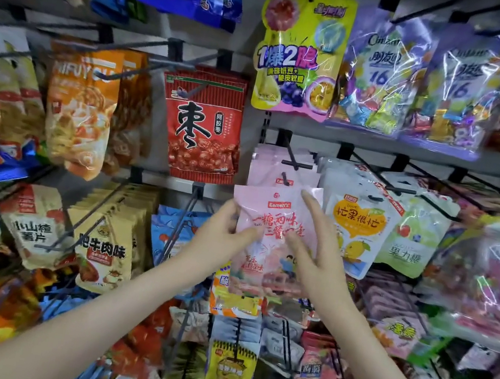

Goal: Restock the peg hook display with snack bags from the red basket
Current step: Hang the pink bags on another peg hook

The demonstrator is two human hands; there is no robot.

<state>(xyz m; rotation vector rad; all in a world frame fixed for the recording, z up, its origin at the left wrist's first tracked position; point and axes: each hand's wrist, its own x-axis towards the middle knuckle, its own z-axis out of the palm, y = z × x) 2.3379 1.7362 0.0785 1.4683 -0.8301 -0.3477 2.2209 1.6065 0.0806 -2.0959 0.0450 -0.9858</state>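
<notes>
A pink snack bag (pixel 272 223) with red lettering is held up in front of the peg hook display. My left hand (pixel 224 235) grips its left edge, thumb across the front. My right hand (pixel 315 247) lies against the bag's right side with fingers spread and nearly straight. Just above it, a black peg hook (pixel 294 160) carries several matching pink bags (pixel 282 170). The top of the held bag sits just below that hook's tip. The red basket is out of view.
Full hooks surround the spot: a red jujube bag (pixel 206 128) to the upper left, a yellow-green candy bag (pixel 299 54) above, mango and fruit candy bags (pixel 358 228) to the right, blue and yellow bags (pixel 230 366) below. Black hook tips stick out toward me.
</notes>
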